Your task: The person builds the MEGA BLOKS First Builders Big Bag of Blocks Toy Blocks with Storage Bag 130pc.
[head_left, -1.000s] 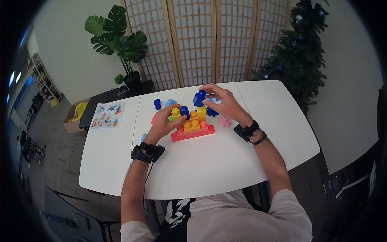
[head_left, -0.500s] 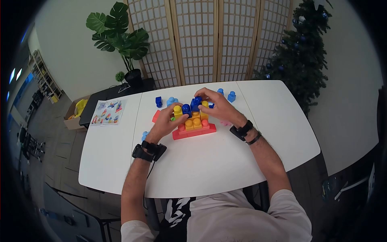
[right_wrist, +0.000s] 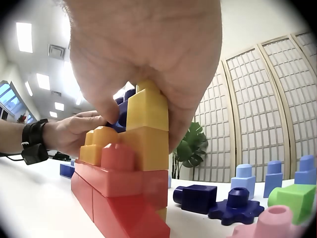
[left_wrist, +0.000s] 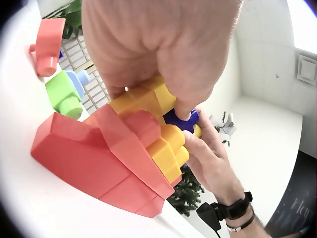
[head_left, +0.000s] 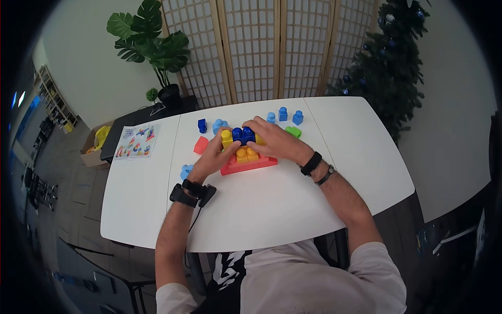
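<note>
Both my hands are at a toy block build with a red base, orange blocks above it and a top row of yellow and dark blue blocks. My left hand grips the left part of that row, thumb in front on a dark blue block. From the other side, my right hand pinches the second dark blue block, its thumb in front and fingers behind. Beneath the right palm stands a yellow block, stacked on an orange one. Fingers on the far side are mostly hidden.
Light blue blocks and a green block lie behind the build. Near the right wrist are a dark blue gear-shaped piece and a pink piece. A red block and a printed sheet lie left.
My right hand has brought the dark blue block down and left, from above the build into its top row beside the other dark blue block. The left hand stays at the build's left.
</note>
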`<move>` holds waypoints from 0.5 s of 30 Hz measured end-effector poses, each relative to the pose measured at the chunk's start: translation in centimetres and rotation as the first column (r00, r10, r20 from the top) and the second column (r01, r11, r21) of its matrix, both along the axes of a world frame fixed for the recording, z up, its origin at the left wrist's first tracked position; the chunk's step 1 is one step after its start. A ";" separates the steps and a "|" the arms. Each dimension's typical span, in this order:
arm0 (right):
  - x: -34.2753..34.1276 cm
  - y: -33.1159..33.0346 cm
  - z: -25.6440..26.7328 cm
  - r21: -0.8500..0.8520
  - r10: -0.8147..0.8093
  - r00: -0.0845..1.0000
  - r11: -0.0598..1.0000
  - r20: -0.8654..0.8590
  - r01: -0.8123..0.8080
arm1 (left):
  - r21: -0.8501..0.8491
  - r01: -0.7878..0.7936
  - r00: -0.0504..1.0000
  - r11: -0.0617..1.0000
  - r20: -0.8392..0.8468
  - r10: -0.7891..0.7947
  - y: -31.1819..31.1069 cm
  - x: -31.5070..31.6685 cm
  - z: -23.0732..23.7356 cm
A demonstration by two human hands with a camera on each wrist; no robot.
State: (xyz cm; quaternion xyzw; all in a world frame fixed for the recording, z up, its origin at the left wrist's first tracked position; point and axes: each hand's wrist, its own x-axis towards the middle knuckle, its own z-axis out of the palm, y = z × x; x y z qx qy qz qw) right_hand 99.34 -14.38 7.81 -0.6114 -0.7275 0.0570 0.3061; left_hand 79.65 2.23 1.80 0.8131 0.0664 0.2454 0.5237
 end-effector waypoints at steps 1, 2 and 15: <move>0.0 0.0 0.0 -0.008 -0.019 1.000 1.000 0.019 0.019 | 0.028 -0.004 0.999 1.000 0.040 0.003 0.0 0.1 0.0; -0.1 0.1 0.0 -0.008 -0.019 1.000 1.000 0.019 0.019 | 0.028 -0.005 0.999 1.000 0.040 0.004 0.0 0.1 0.0; -0.1 0.1 -0.4 -0.009 -0.044 0.999 0.999 -0.009 0.044 | 0.040 0.026 0.998 0.999 -0.063 -0.024 -0.2 -0.4 1.3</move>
